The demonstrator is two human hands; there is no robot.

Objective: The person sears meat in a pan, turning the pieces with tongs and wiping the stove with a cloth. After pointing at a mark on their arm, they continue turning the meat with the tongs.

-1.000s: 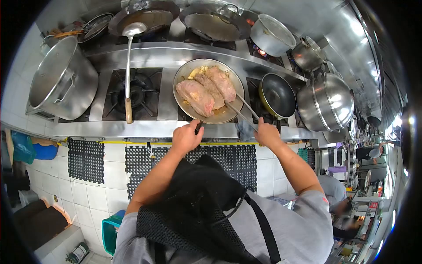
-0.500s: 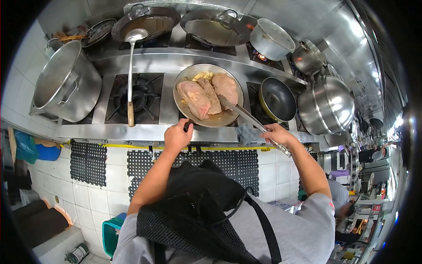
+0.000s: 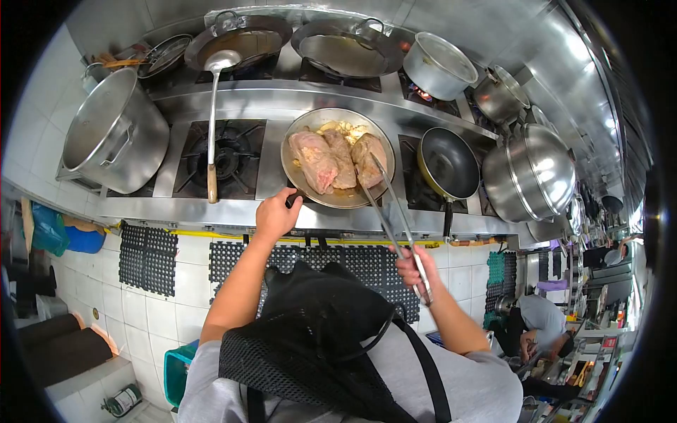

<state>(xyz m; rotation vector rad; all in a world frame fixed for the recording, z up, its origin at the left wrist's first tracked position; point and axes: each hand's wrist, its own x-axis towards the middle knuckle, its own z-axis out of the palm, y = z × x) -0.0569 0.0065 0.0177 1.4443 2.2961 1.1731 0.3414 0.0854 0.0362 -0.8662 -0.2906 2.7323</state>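
My left hand [image 3: 277, 213] is closed around the dark handle of a wide frying pan [image 3: 290, 185] at the front of the stove. Three large pieces of browned meat lie in the pan: a left one [image 3: 310, 156] with a pink end, a middle one [image 3: 341, 161] and a right one [image 3: 368, 156]. Garlic-like pale bits [image 3: 347, 129] gather along the far side. In my right hand [image 3: 421, 271] is a pair of long metal tongs [image 3: 386, 220], reaching over the near rim. Their arms are spread, with the tips at the right piece of meat.
A black skillet [image 3: 449, 163] stands right of the pan, near a large steel domed vessel [image 3: 539, 173]. To the left, a long-handled ladle [image 3: 211, 134] crosses a burner beside a tall stockpot [image 3: 130, 155]. Behind are two woks [image 3: 345, 53] and a pot [image 3: 441, 67] over flame. Another person [image 3: 539, 321] bends at right.
The tongs have swung to point more steeply forward and their arms have spread. My right hand has come left and nearer my body. The right piece of meat now looks browner and turned.
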